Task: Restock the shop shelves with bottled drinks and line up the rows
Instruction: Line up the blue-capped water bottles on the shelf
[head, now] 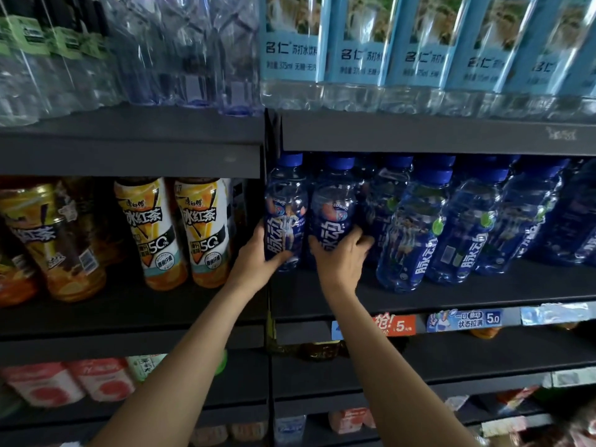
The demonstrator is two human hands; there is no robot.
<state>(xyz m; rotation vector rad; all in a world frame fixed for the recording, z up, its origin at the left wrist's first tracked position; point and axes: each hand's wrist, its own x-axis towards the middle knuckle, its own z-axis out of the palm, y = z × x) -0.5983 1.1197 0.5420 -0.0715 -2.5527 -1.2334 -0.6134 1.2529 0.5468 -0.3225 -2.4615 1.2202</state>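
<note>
hands grip two blue-capped, blue-labelled bottles at the left end of a dark middle shelf (451,295); left hand (258,259) wraps the left bottle (285,211), right hand (338,256) the right bottle (333,208); both stand upright, caps up, labels outward; iced tea bottles (167,230) fill the neighbouring bay.

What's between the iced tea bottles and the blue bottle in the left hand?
Head view: only the dark vertical shelf divider. The left hand grips the blue bottle just right of it; the iced tea bottles stand left.
</note>
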